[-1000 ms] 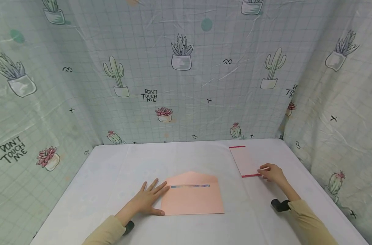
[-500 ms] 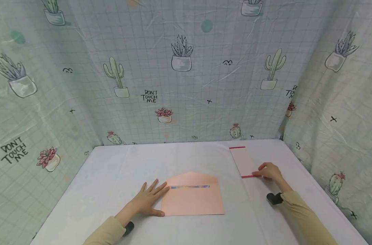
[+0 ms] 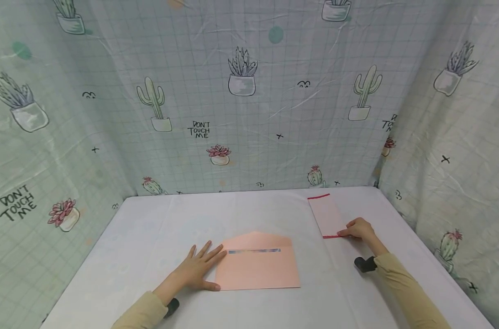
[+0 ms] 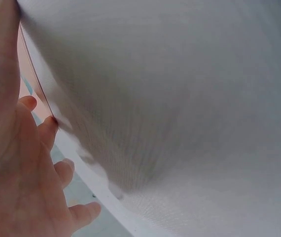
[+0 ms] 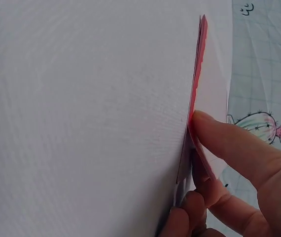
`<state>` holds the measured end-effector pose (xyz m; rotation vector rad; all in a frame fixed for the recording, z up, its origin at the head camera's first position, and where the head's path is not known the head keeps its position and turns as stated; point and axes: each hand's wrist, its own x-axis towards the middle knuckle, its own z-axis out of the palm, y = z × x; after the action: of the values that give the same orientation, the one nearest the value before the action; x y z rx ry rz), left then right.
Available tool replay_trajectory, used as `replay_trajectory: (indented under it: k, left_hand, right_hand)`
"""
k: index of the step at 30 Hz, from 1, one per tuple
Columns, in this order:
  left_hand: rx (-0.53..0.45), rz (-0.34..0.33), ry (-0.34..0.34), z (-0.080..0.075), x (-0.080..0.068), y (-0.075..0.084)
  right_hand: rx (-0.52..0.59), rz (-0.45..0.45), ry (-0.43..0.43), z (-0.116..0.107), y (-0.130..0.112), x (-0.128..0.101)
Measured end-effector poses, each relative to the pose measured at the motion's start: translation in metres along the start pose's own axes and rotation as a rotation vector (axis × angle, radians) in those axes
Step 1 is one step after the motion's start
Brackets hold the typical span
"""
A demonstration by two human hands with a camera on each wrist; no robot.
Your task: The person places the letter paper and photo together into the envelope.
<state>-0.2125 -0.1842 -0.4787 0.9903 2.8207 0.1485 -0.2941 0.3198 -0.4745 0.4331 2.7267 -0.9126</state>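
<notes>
A peach envelope (image 3: 257, 272) lies in the middle of the table with its pointed flap spread away from me. A shiny multicoloured strip (image 3: 254, 251) runs across it below the flap. My left hand (image 3: 196, 269) rests at its left edge, fingers spread and straight. Farther right lies a pale pink paper (image 3: 326, 215) with red bands along its near and far edges. My right hand (image 3: 360, 228) pinches its near right corner. In the right wrist view the thumb (image 5: 229, 136) is on top and fingers are beneath; the red edge shows more than one layer, slightly parted.
A white cloth covers the table (image 3: 183, 219). Behind it and at both sides hangs a cactus-print curtain (image 3: 241, 119). Black wrist devices (image 3: 365, 264) sit under both sleeves.
My right hand has shifted slightly left and now pinches the pink paper's corner. The paper's far right corner has lifted a little. The left hand and envelope stay put.
</notes>
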Motion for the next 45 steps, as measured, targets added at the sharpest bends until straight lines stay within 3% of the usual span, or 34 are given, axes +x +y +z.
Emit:
replay_trajectory:
  k: [8,17,24,35,45]
  left_hand:
    - [0.0,0.008,-0.002,0.002,0.0,-0.001]
    - [-0.001,0.014,0.007,0.0,-0.001,0.001]
    - [0.004,0.006,0.006,0.002,0.0,-0.001]
    - [0.003,0.005,0.001,0.004,0.0,-0.002]
    - [-0.004,0.005,-0.002,0.004,0.001,-0.003]
  right_hand:
    - [0.142,0.068,-0.071,-0.005,-0.001,-0.004]
    - [0.316,-0.018,-0.163,-0.015,-0.004,-0.014]
    - [0.434,0.003,-0.225,-0.017,-0.011,-0.022]
    - [0.547,0.101,-0.282,-0.013,-0.016,-0.023]
    - [0.617,0.047,-0.33,-0.011,-0.023,-0.031]
